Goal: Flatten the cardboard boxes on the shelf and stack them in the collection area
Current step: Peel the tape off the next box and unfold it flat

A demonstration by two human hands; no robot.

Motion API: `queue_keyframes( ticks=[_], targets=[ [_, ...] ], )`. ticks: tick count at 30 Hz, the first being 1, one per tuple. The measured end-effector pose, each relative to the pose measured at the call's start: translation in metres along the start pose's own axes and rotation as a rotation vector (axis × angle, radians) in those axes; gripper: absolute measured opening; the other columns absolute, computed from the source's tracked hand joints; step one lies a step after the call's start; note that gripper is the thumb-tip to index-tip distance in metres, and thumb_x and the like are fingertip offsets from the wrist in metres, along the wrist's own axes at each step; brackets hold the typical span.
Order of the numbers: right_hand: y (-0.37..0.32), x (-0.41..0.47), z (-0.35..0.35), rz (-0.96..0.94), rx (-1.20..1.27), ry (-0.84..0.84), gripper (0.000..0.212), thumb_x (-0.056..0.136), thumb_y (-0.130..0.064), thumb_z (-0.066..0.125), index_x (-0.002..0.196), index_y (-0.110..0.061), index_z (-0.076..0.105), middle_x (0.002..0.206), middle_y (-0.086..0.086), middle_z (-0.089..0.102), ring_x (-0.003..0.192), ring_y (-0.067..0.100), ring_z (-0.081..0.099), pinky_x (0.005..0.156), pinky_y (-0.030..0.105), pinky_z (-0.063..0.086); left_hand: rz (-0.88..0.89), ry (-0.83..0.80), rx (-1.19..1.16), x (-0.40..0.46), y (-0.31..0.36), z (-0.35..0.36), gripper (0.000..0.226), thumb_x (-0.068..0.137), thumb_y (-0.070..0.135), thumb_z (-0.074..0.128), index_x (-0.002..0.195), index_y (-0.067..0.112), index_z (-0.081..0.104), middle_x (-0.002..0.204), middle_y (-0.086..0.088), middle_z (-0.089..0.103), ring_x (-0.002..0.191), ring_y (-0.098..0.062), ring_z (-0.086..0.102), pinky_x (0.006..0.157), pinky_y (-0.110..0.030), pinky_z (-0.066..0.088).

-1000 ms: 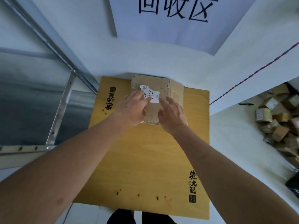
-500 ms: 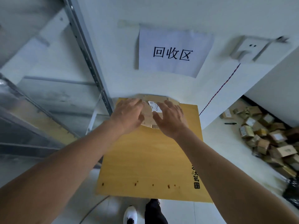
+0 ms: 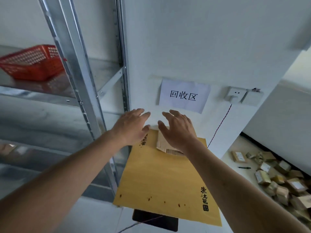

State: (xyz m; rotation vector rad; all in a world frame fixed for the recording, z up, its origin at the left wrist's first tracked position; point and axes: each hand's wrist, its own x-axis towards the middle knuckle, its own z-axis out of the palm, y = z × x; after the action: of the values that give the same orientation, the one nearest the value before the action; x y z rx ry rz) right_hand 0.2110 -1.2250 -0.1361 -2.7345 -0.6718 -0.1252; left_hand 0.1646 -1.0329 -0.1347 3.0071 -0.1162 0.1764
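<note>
A flattened brown cardboard box (image 3: 165, 146) lies at the far end of a large yellow cardboard sheet (image 3: 161, 179) on the floor, against the white wall. My right hand (image 3: 178, 130) hovers above the flattened box with fingers spread, hiding most of it. My left hand (image 3: 133, 126) is raised beside it, fingers straight, holding nothing. Both hands are off the cardboard. A paper sign (image 3: 184, 96) with three black characters is taped to the wall above.
A metal shelf rack (image 3: 84, 91) stands at the left with a red plastic basket (image 3: 32, 63) on it. Several small cardboard boxes (image 3: 279, 179) lie heaped on the floor at the right. A wall socket (image 3: 235, 95) with a red cord hangs nearby.
Both hands have lifted off the flattened box, which stays on the yellow sheet. The view has tilted upward, bringing the shelf rack and red basket into sight.
</note>
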Motion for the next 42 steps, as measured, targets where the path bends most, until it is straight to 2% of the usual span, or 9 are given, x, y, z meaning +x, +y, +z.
queue_keyframes(
  ticks=[3,7,10,18,25,29,34,42],
  targets=[
    [-0.023,-0.017,-0.025,-0.103,-0.023,0.022,0.060,0.106,-0.056,0.036,0.157,-0.026,0.040,0.164,0.007,0.037,0.151,0.027,0.033,0.124,0.043,0.021,-0.064,0.057,0.008,-0.032,0.008,-0.030,0.062,0.107,0.046,0.045,0.162,0.020,0.029,0.167,-0.006,0.031,0.152,-0.025,0.033,0.123,-0.046,0.028],
    [-0.054,-0.039,-0.051,-0.235,-0.031,0.023,0.062,0.105,-0.059,0.034,0.157,-0.026,0.040,0.164,0.006,0.037,0.151,0.026,0.033,0.124,0.043,0.021,-0.145,0.152,0.011,-0.084,0.019,-0.068,0.059,0.106,0.043,0.047,0.158,0.017,0.038,0.159,-0.006,0.043,0.145,-0.025,0.043,0.119,-0.048,0.035],
    [-0.083,-0.054,-0.064,-0.324,-0.030,0.041,0.062,0.105,-0.060,0.033,0.156,-0.025,0.042,0.162,0.007,0.041,0.149,0.027,0.036,0.123,0.045,0.024,-0.206,0.190,0.062,-0.123,0.017,-0.095,0.057,0.107,0.044,0.046,0.156,0.016,0.041,0.157,-0.007,0.047,0.144,-0.026,0.044,0.119,-0.047,0.034],
    [-0.195,-0.071,-0.078,-0.529,0.042,0.089,0.058,0.105,-0.059,0.036,0.152,-0.027,0.047,0.159,0.006,0.046,0.146,0.029,0.041,0.121,0.046,0.029,-0.345,0.262,0.127,-0.213,-0.039,-0.151,0.052,0.106,0.049,0.043,0.150,0.023,0.046,0.154,-0.001,0.051,0.142,-0.023,0.047,0.118,-0.047,0.032],
    [-0.322,-0.051,-0.070,-0.705,0.113,0.120,0.047,0.105,-0.052,0.040,0.149,-0.037,0.048,0.150,-0.005,0.054,0.135,0.023,0.051,0.116,0.045,0.039,-0.469,0.321,0.161,-0.278,-0.141,-0.192,0.051,0.105,0.048,0.045,0.149,0.023,0.046,0.155,-0.001,0.049,0.144,-0.024,0.044,0.122,-0.049,0.028],
    [-0.410,-0.034,-0.053,-0.721,0.131,0.146,0.045,0.104,-0.050,0.042,0.136,-0.026,0.061,0.142,0.000,0.061,0.134,0.025,0.053,0.112,0.042,0.039,-0.505,0.309,0.199,-0.313,-0.215,-0.226,0.053,0.107,0.046,0.042,0.154,0.021,0.043,0.157,-0.002,0.047,0.146,-0.022,0.040,0.123,-0.045,0.022],
    [-0.518,-0.010,-0.021,-0.726,0.191,0.135,0.047,0.105,-0.047,0.046,0.140,-0.021,0.060,0.141,0.007,0.060,0.132,0.031,0.054,0.112,0.045,0.041,-0.534,0.260,0.237,-0.350,-0.318,-0.262,0.051,0.108,0.043,0.043,0.152,0.018,0.045,0.153,-0.004,0.050,0.143,-0.023,0.043,0.120,-0.043,0.025],
    [-0.645,0.064,0.030,-0.735,0.205,0.108,0.050,0.105,-0.049,0.044,0.143,-0.020,0.058,0.146,0.007,0.057,0.133,0.031,0.054,0.112,0.043,0.041,-0.543,0.257,0.247,-0.363,-0.467,-0.280,0.056,0.108,0.045,0.042,0.158,0.019,0.039,0.160,-0.002,0.043,0.148,-0.021,0.038,0.125,-0.046,0.022]
  ],
)
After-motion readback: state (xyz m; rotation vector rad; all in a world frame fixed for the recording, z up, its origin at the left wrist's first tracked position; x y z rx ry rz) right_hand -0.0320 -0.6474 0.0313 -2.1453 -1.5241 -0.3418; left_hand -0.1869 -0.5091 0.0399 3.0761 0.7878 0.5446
